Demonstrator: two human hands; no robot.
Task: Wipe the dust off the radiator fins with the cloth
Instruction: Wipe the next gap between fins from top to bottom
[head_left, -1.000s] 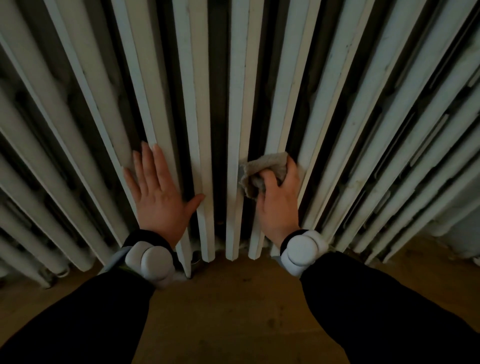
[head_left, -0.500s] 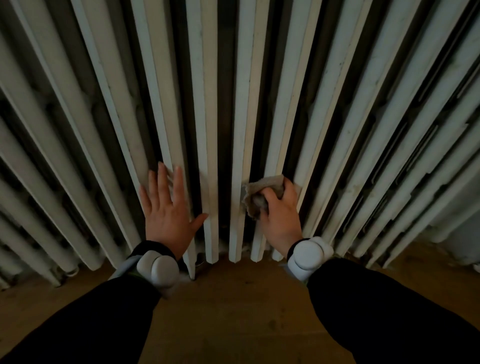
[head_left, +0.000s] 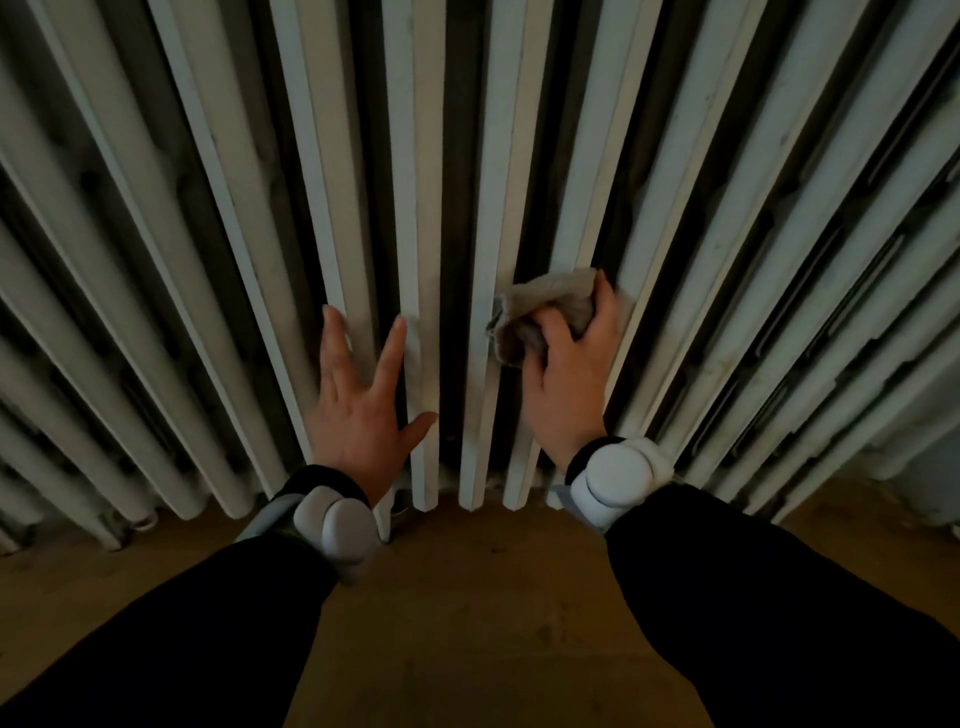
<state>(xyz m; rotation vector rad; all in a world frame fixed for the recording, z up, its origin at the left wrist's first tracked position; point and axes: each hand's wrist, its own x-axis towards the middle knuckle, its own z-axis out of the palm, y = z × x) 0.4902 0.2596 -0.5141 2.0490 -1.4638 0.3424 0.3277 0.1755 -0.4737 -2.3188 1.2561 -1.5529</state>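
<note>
A white ribbed radiator (head_left: 498, 156) fills the upper view, its fins fanning out from the floor. My right hand (head_left: 571, 379) grips a crumpled grey-beige cloth (head_left: 540, 306) and presses it against a fin just right of centre, low on the radiator. My left hand (head_left: 358, 400) lies flat on the fins left of centre, fingers straight and spread, thumb out to the right. Part of the cloth is hidden under my fingers.
A brown wooden floor (head_left: 467, 597) runs beneath the radiator's lower ends. Dark gaps separate the fins. Both forearms wear black sleeves with white wrist devices (head_left: 618, 473). At the far right edge a pale rounded object (head_left: 930, 467) stands by the floor.
The right hand slid the cloth down the fin, then back up a little. The left hand shifted right along the fins and spread its fingers wider.
</note>
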